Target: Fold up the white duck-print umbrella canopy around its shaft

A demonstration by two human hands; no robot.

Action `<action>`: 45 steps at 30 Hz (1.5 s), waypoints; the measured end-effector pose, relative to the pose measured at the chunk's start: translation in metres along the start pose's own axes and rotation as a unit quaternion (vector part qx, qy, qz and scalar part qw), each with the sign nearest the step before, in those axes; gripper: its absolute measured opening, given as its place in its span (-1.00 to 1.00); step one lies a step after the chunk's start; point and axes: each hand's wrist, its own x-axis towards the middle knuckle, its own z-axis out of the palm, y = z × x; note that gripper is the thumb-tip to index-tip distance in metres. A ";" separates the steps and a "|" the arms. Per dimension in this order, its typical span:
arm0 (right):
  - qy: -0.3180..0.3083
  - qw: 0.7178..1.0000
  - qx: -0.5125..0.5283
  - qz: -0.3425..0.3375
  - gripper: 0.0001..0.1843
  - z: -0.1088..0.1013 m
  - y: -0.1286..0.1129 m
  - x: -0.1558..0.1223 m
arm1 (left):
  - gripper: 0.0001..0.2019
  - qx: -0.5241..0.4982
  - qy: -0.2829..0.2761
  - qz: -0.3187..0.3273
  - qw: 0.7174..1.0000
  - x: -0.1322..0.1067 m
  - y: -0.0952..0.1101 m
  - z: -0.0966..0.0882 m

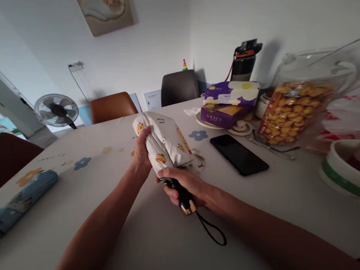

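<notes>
Head cam shot: folded white umbrella (165, 142) held up over the middle of the table (149, 246). Right hand (184, 187) is closed tight round its black handle (181, 197), wrist loop dangling at 5 o'clock. Left hand (142, 151) is wrapped on the canopy's left side. Phone (239, 154) lies just off at 3 o'clock, cracker jar (294, 112) and boxes (229, 103) crowd 2 o'clock. Blue umbrella (12, 207) sits by the table's left edge at 9. Near edge has plenty of bare room.

White walls (160, 44), chairs (112, 106), standing fan (56, 110)
</notes>
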 end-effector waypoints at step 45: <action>0.067 0.989 0.107 0.074 -0.84 -0.001 0.030 0.021 | -0.84 0.679 -0.235 0.212 0.662 0.039 -0.043 0.051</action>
